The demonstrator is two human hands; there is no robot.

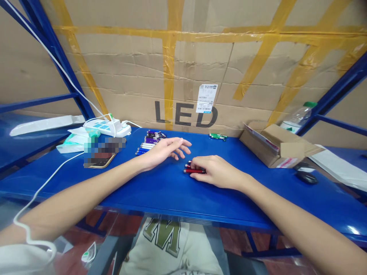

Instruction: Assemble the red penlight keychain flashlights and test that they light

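My right hand [213, 171] rests at the middle of the blue table, its fingers curled round several small red cylinders [194, 171] that lie side by side. My left hand [166, 151] hovers up and to the left of it, fingers apart, with nothing in it. Behind and beside my left hand lie groups of similar cylinders: blue ones [142, 151], white ones [147, 145], purple ones [151, 140] and dark ones near the back. A few green cylinders [218, 136] lie at the table's back edge.
An open cardboard box [258, 149] and a black mouse [306, 177] are on the right, near a plastic bottle [299, 116]. A phone [103, 160], a tissue pack [78, 139] and a white power strip [110, 126] with cables are on the left. Taped cardboard [129, 80] stands behind.
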